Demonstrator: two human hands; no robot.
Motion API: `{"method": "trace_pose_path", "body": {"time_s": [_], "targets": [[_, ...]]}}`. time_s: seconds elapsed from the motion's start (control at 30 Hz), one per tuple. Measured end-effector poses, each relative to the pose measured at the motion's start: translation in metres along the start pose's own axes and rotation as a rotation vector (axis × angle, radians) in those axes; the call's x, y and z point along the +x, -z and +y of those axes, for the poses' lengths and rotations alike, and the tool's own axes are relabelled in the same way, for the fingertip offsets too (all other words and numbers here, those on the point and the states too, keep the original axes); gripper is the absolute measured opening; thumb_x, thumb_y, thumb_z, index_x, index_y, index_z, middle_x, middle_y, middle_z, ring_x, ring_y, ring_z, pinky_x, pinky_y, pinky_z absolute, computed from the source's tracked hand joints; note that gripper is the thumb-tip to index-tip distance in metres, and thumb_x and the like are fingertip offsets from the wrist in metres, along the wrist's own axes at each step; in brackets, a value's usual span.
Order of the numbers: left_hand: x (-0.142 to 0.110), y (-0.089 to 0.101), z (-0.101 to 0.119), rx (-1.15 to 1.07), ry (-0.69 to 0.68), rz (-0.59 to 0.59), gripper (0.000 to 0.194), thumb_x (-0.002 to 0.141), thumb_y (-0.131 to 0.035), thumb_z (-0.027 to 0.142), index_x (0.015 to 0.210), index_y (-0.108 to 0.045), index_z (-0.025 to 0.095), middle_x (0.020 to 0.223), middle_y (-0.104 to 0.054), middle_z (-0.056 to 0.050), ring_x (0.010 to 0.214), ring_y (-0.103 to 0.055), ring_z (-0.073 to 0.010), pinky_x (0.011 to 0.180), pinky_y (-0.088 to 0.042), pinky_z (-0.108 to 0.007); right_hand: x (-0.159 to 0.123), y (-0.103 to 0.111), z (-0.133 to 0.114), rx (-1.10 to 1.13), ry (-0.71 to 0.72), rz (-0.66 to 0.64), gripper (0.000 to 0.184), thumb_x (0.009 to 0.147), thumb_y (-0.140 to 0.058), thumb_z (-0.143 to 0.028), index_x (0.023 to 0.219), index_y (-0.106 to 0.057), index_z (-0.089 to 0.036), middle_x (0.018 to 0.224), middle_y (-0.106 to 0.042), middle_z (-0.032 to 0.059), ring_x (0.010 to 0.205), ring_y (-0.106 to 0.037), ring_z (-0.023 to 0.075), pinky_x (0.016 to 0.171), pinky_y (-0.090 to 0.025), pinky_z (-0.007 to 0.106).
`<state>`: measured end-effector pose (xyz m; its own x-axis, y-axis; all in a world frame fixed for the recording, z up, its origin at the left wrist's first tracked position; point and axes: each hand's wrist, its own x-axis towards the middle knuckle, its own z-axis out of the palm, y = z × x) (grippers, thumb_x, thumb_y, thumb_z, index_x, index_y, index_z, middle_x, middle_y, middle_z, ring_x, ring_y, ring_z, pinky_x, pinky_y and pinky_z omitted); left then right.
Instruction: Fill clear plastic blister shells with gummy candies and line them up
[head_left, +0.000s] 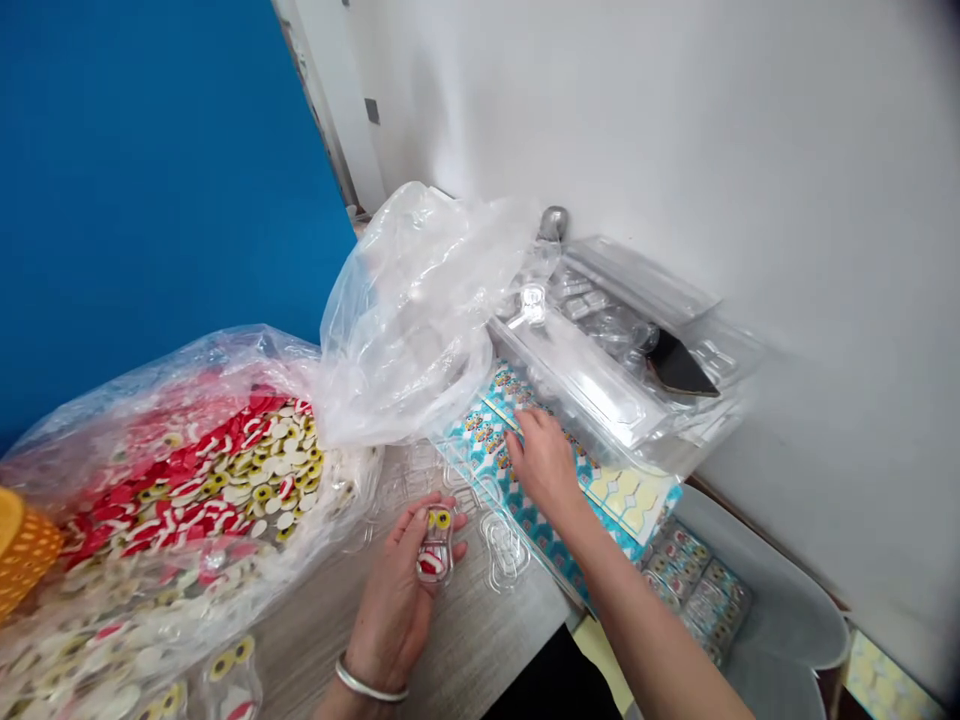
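Head view: at 8 o'clock, a clear plastic bag (172,365) of flat red-and-yellow printed pieces (225,490). At 7 o'clock, left hand (391,615), fingers (427,508) curled and pinching a small clear plastic blister (436,545) between them: likely light, stiff, slippery and easily cracked, best held by its rim. At 4 o'clock, right hand (544,465), fingers (529,425) spread, pressing flat on a turquoise printed card sheet (480,450).

No readable text, label, brand or number anywhere; only tiny, blurred printing on the teal patterned card sheet (480,450) and the packed cards (694,590) in the grey bin (787,620).
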<state>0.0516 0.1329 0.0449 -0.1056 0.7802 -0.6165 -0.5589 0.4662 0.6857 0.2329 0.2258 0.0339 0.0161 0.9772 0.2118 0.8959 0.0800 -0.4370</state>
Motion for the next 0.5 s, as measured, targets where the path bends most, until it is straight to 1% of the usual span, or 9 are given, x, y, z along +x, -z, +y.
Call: {"method": "trace_pose_path", "body": {"time_s": [0.07, 0.1, 0.2, 0.27, 0.33, 0.4, 0.5], "targets": [[0.001, 0.000, 0.000, 0.010, 0.014, -0.001, 0.030, 0.085, -0.070, 0.028, 0.112, -0.067, 0.016, 0.122, -0.070, -0.014, 0.095, -0.072, -0.0241, 0.070, -0.060, -0.032, 0.024, -0.011, 0.009, -0.202, -0.020, -0.029, 0.033, 0.097, -0.051, -0.020, 0.127, -0.060, -0.011, 0.129, -0.060, 0.0191, 0.116, -0.055, 0.0295, 0.097, -0.043, 0.038], [0.002, 0.001, 0.000, 0.014, 0.021, -0.002, 0.029, 0.085, -0.069, 0.027, 0.112, -0.067, 0.016, 0.122, -0.069, -0.014, 0.096, -0.072, -0.0242, 0.070, -0.060, -0.032, 0.033, -0.016, 0.011, -0.271, -0.026, -0.054, 0.033, 0.097, -0.050, -0.019, 0.127, -0.060, -0.010, 0.129, -0.060, 0.0202, 0.114, -0.056, 0.0301, 0.094, -0.043, 0.038], [0.003, 0.001, 0.002, 0.017, 0.031, 0.009, 0.026, 0.086, -0.068, 0.024, 0.111, -0.067, 0.016, 0.123, -0.069, -0.014, 0.095, -0.072, -0.0238, 0.069, -0.060, -0.031, 0.041, -0.027, 0.009, -0.360, -0.036, -0.088, 0.026, 0.097, -0.048, -0.018, 0.114, -0.065, -0.012, 0.117, -0.065, 0.0196, 0.106, -0.057, 0.0312, 0.088, -0.044, 0.040], [0.004, 0.001, 0.003, 0.010, 0.031, 0.020, 0.024, 0.087, -0.067, 0.022, 0.110, -0.067, 0.015, 0.123, -0.069, -0.014, 0.095, -0.073, -0.0234, 0.069, -0.060, -0.031, 0.036, -0.028, 0.007, -0.355, -0.029, -0.086, 0.021, 0.095, -0.053, -0.023, 0.107, -0.067, -0.015, 0.111, -0.065, 0.0172, 0.105, -0.056, 0.0318, 0.088, -0.043, 0.041], [0.004, 0.001, 0.005, 0.000, 0.032, 0.026, 0.024, 0.087, -0.067, 0.021, 0.110, -0.067, 0.015, 0.122, -0.070, -0.014, 0.094, -0.073, -0.0231, 0.068, -0.060, -0.031, 0.028, -0.027, 0.008, -0.325, -0.014, -0.086, 0.017, 0.093, -0.057, -0.027, 0.102, -0.069, -0.018, 0.111, -0.064, 0.0144, 0.106, -0.055, 0.0305, 0.089, -0.042, 0.040], [0.004, 0.001, 0.007, -0.012, 0.040, 0.023, 0.024, 0.086, -0.067, 0.020, 0.110, -0.067, 0.015, 0.121, -0.070, -0.013, 0.092, -0.073, -0.0224, 0.067, -0.060, -0.030, 0.023, -0.027, 0.012, -0.271, -0.003, -0.071, 0.015, 0.094, -0.056, -0.026, 0.096, -0.069, -0.019, 0.111, -0.063, 0.0125, 0.105, -0.055, 0.0279, 0.092, -0.041, 0.038], [0.002, -0.001, 0.006, -0.023, 0.061, 0.021, 0.024, 0.086, -0.067, 0.019, 0.110, -0.066, 0.016, 0.119, -0.070, -0.013, 0.090, -0.073, -0.0209, 0.068, -0.059, -0.030, 0.022, -0.028, 0.017, -0.194, -0.030, -0.019, 0.015, 0.093, -0.055, -0.024, 0.095, -0.068, -0.018, 0.110, -0.062, 0.0128, 0.101, -0.056, 0.0257, 0.092, -0.041, 0.036]]}}
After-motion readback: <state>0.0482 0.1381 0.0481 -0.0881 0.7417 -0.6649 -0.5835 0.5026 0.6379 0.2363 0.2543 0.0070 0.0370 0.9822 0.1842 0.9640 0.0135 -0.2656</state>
